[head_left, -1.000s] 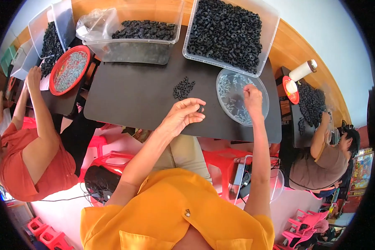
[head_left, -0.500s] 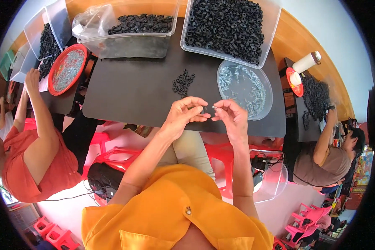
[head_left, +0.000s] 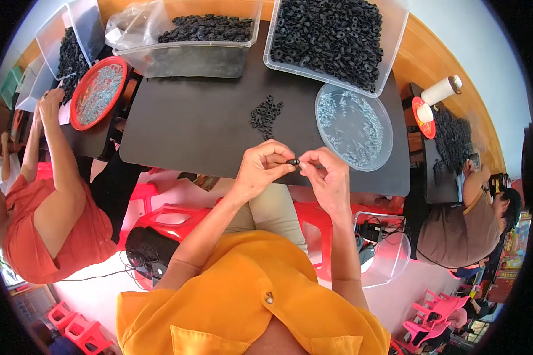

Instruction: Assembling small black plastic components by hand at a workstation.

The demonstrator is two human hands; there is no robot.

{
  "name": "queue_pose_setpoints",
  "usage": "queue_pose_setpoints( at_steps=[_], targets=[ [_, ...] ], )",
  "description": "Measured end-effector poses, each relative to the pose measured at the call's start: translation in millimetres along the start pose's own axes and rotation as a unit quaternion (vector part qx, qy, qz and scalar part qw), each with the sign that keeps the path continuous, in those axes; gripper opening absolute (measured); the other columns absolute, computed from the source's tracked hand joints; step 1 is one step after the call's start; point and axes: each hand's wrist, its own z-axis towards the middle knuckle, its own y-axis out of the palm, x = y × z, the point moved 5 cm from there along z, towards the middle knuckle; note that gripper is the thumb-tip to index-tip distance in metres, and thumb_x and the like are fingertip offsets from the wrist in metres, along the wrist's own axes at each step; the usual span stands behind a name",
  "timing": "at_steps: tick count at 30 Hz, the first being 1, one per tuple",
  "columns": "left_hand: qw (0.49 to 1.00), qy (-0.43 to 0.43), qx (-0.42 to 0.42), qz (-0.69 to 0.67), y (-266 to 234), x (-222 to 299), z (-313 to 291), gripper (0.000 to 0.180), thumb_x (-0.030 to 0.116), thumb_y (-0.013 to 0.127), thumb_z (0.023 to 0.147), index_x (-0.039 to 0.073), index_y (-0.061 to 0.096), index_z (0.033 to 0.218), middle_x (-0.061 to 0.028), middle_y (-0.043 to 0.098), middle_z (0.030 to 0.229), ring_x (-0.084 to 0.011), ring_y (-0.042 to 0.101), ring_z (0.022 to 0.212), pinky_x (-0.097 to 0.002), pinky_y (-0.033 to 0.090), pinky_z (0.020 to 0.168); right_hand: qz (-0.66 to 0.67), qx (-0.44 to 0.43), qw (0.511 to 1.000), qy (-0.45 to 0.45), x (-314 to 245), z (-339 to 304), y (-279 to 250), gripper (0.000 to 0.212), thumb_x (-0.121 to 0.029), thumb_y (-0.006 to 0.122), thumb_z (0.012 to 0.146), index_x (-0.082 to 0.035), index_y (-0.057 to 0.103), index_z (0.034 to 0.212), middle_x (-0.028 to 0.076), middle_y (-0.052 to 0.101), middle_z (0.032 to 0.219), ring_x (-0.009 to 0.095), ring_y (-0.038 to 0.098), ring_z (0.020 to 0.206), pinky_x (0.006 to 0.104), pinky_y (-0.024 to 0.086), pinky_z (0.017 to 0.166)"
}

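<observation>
Above the table's near edge, my left hand (head_left: 259, 170) pinches a small black ring-shaped part (head_left: 292, 162) between thumb and fingers. My right hand (head_left: 328, 178) meets it from the other side, thumb and index finger closed at the part's right end. Whatever tiny piece lies in the right fingertips is hidden now. A small heap of similar black parts (head_left: 266, 113) lies on the dark table (head_left: 189, 127) beyond my hands. To the right of the heap rests a round clear tray (head_left: 350, 158) with many small shiny metal pieces.
A clear bin (head_left: 392, 65) of black rings stands at the back right; another clear bin (head_left: 189, 62) holds black pieces and a plastic bag. At left, a person in red (head_left: 71, 213) works near a red tray (head_left: 77, 121). Another person (head_left: 459, 234) sits at right.
My hands have come together: the right fingertips, earlier just apart with a small silvery piece, now touch the black part. The view has shifted slightly.
</observation>
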Motion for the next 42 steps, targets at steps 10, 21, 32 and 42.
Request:
queue_pose_setpoints(
  at_steps=[10, 21, 32, 42],
  targets=[
    [0.998, -0.051, -0.012, 0.036, -11.5, -14.8, -22.6, 0.018, -0.011, 0.064, 0.077, -0.003, 0.062, 0.093, -0.0065, 0.063, 0.090, -0.0100, 0.062, 0.083, -0.0219, 0.051, 0.073, -0.149, -0.074, 0.986, -0.007, -4.2, -5.5, 14.3, 0.012, 0.006, 0.063, 0.076, 0.001, 0.060, 0.087, 0.006, 0.060, 0.077, 0.012, 0.059, 0.069, 0.0246, 0.049, 0.059],
    [0.999, -0.039, 0.018, -0.023, -16.6, -11.1, -22.7, 0.016, -0.009, 0.063, 0.078, -0.002, 0.061, 0.092, -0.0086, 0.066, 0.091, -0.0123, 0.063, 0.082, -0.0242, 0.052, 0.076, -0.034, 0.024, 0.999, -0.023, 2.9, -16.7, 10.1, 0.011, 0.007, 0.062, 0.077, 0.003, 0.061, 0.088, 0.009, 0.060, 0.086, 0.014, 0.062, 0.077, 0.0252, 0.054, 0.065],
    [0.991, 0.028, 0.134, 0.011, -59.9, 18.3, -10.9, 0.015, -0.006, 0.063, 0.079, -0.002, 0.060, 0.093, -0.0073, 0.066, 0.083, -0.0116, 0.064, 0.077, -0.0221, 0.051, 0.072, -0.197, 0.089, 0.975, -0.056, 35.6, 21.0, 44.0, 0.012, -0.003, 0.067, 0.075, 0.000, 0.063, 0.086, 0.010, 0.060, 0.075, 0.019, 0.058, 0.061, 0.0291, 0.046, 0.056],
    [0.992, 0.018, 0.122, 0.008, -63.9, 11.5, -13.4, 0.015, -0.004, 0.064, 0.080, -0.002, 0.060, 0.094, -0.0069, 0.066, 0.083, -0.0112, 0.064, 0.075, -0.0221, 0.051, 0.070, -0.283, 0.049, 0.957, -0.034, 37.3, 31.7, 56.6, 0.012, -0.001, 0.062, 0.074, -0.003, 0.060, 0.085, 0.013, 0.055, 0.084, 0.032, 0.056, 0.082, 0.0423, 0.046, 0.071]
  ],
)
